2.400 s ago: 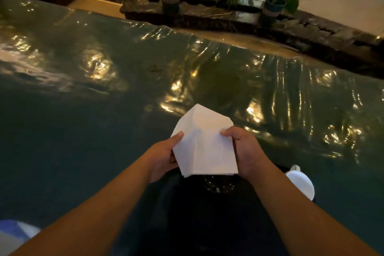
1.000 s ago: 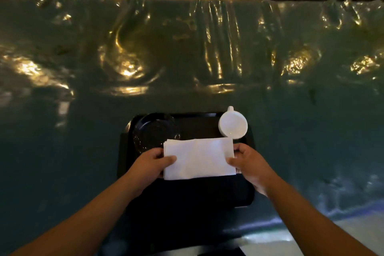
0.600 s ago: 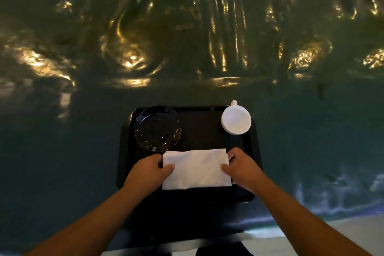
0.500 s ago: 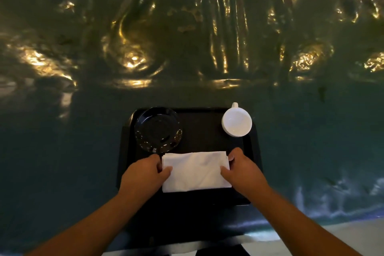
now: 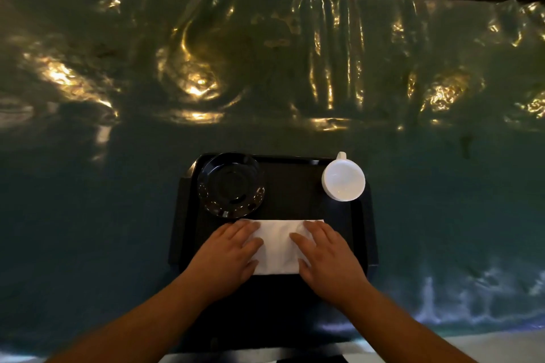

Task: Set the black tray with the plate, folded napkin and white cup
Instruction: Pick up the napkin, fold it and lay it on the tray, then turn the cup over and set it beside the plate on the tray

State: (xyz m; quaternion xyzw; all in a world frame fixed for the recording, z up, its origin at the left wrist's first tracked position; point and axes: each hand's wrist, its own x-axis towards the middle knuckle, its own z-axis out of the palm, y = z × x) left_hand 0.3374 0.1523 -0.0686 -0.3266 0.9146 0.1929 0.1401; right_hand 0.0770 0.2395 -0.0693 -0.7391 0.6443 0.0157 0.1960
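pressing napkin (image 5: 277,246) flat | plate (image 5: 231,184) just beyond | cup (image 5: 343,180) far-right

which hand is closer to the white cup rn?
Right. The right hand lies flat on the napkin, just below and left of the white cup. The left hand presses the napkin's other end, below the plate.
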